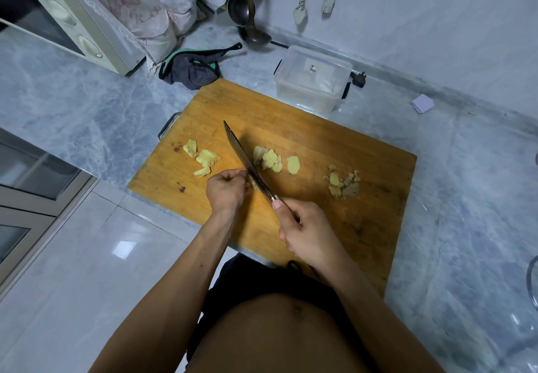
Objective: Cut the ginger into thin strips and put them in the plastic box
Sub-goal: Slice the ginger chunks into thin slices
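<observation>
On the wooden cutting board (pixel 334 145), right at the near-middle, the cleaver (pixel 247 163) stood edge-down, and that was where the action sat. The right hand (pixel 305 235) wrapped its fingers round the handle, thumb laid forward along the top toward the blade, wrist angled in from the lower right. The left hand (pixel 228 187) sat knuckles-up hard against the blade's left face, fingers curled down onto a piece of ginger (pixel 254 183), of which only a pale sliver showed between fingers and steel. Both forearms came in bare from the bottom of the view.

Writing to read? Next to none: the clear plastic box (pixel 313 78), standing on the marble counter (pixel 87 101) just past the board's far edge, carried a small label on its lid, too small to make out.

Ginger lay all over the board: flat slices (pixel 272 160) just right of the blade, more slices (pixel 203 158) to the left of the left hand, and a heap of rough scraps (pixel 343 181) farther right. Beyond the board lay a dark cloth with green trim (pixel 192 68), a ladle (pixel 251 31) hung at the wall, and a cream microwave (pixel 67 20) stood at the far left.
</observation>
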{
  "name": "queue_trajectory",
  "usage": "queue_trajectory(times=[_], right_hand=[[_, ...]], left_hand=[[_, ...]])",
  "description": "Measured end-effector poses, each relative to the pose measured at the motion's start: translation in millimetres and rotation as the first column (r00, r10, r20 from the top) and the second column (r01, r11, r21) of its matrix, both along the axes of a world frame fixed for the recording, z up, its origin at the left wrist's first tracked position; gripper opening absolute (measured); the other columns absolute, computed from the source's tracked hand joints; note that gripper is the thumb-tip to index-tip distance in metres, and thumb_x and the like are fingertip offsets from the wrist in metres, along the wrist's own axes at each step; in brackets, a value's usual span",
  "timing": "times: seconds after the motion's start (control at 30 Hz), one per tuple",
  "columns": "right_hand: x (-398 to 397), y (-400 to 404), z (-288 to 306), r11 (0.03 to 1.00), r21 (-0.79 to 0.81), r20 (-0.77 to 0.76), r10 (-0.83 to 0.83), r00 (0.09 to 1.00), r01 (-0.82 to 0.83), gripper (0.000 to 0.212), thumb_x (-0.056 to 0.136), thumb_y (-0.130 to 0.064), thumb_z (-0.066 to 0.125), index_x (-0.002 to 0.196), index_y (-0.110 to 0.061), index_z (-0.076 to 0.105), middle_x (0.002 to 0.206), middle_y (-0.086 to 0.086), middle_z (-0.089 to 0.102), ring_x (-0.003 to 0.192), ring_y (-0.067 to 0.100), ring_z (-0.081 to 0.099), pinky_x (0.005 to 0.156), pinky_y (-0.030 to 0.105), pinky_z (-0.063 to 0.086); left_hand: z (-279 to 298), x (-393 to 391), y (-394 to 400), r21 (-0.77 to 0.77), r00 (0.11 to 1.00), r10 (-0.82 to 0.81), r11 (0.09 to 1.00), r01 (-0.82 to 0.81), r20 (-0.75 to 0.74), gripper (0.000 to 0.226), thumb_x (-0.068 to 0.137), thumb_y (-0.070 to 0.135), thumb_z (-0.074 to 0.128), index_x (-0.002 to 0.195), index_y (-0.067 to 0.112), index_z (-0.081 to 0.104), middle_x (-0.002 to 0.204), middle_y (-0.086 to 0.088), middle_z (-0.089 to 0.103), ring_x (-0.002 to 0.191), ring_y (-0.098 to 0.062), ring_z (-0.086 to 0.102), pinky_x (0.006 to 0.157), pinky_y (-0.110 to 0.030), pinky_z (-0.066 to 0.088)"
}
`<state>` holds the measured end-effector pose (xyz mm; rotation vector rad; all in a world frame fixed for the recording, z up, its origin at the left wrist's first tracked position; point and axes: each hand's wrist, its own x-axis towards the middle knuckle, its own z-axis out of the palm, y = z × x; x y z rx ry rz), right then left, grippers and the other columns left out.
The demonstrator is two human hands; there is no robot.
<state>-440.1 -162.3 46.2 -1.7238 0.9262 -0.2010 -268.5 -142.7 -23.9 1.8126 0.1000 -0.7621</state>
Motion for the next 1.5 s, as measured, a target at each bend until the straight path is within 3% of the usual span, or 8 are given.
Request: queue_trajectory(times=[0.27,0.43,0.6,0.8,1.0,1.1,1.23,1.5], right_hand=[[3,-5,2,1.0,-0.003,0.009,-0.004,1.0,0.004,0.042,0.105,-0.039,0.044,0.081,-0.006,0.054,0.068,0.023,0.053,0.051,0.025,0.042,0.046,0.043,0.037],[9,-13,2,0.998,0.066,0.0,0.006,1.0,-0.006,0.043,0.105,-0.04,0.045,0.082,-0.005,0.056,0.061,0.007,0.057,0.047,0.01,0.048,0.048,0.031,0.038],[3,-6,-1,1.0,-0.015,0.003,0.027,1.0,-0.027,0.043,0.105,-0.041,0.044,0.076,-0.01,0.053,0.067,0.021,0.054,0.052,0.031,0.046,0.048,0.042,0.04],[2,-8,-2,0.999,0.02,0.001,0.03,1.0,-0.03,0.045,0.105,-0.041,0.044,0.08,-0.005,0.055,0.07,0.024,0.053,0.053,0.024,0.044,0.048,0.044,0.04],[12,-15,-2,0.999,0.044,0.003,0.02,1.0,-0.021,0.048,0.105,-0.042,0.043,0.078,-0.003,0.051,0.068,0.022,0.057,0.05,0.02,0.046,0.052,0.039,0.041],[10,-9,-5,0.999,-0.03,-0.011,0.041,0.999,-0.042,0.044,0.105,-0.043,0.043,0.073,-0.013,0.052,0.066,0.019,0.056,0.053,0.029,0.049,0.052,0.044,0.044],[4,-2,-6,0.988,-0.13,-0.036,0.073,0.997,-0.077,0.039,0.105,-0.04,0.043,0.067,-0.038,0.042,0.057,-0.003,0.052,0.05,0.011,0.048,0.051,0.036,0.041],[13,-10,-8,0.995,-0.074,-0.026,0.058,0.998,-0.06,0.042,0.105,-0.039,0.045,0.063,-0.035,0.043,0.055,-0.005,0.047,0.049,0.009,0.043,0.052,0.035,0.037]], left_hand=[[0,1,-1,0.022,0.998,-0.03,0.999,0.029,0.053,0.022,0.092,0.014,0.066,0.071,0.02,0.069,0.066,-0.005,0.067,0.058,-0.016,0.061,0.069,-0.033,0.059],[0,0,2,-0.008,1.0,-0.018,1.0,0.018,0.019,0.015,0.093,0.013,0.065,0.081,0.011,0.073,0.07,-0.005,0.068,0.062,-0.015,0.063,0.067,-0.032,0.059],[-5,-1,4,-0.015,0.999,-0.025,1.0,0.025,0.033,0.018,0.093,0.014,0.064,0.078,0.015,0.073,0.069,-0.003,0.071,0.063,-0.014,0.065,0.074,-0.037,0.06],[-10,-2,4,-0.024,0.999,-0.024,0.999,0.025,0.049,0.021,0.094,0.015,0.064,0.076,0.019,0.074,0.07,-0.004,0.072,0.066,-0.016,0.066,0.081,-0.043,0.06],[-14,-4,5,-0.031,0.999,-0.002,1.0,0.003,0.054,0.022,0.092,0.009,0.063,0.074,0.015,0.073,0.086,-0.015,0.074,0.074,-0.024,0.069,0.081,-0.05,0.059],[-16,-5,5,-0.021,0.998,0.016,1.0,-0.014,0.062,0.023,0.091,0.007,0.062,0.072,0.015,0.073,0.083,-0.013,0.074,0.077,-0.028,0.071,0.08,-0.051,0.059],[-20,-4,5,-0.003,0.996,0.003,1.0,-0.002,0.09,0.022,0.09,0.01,0.064,0.072,0.017,0.074,0.079,-0.005,0.075,0.083,-0.031,0.073,0.081,-0.048,0.059],[-21,-7,5,0.0,0.994,-0.013,1.0,0.013,0.113,0.018,0.086,0.017,0.065,0.072,0.022,0.076,0.078,0.003,0.075,0.081,-0.023,0.073,0.082,-0.045,0.059]])
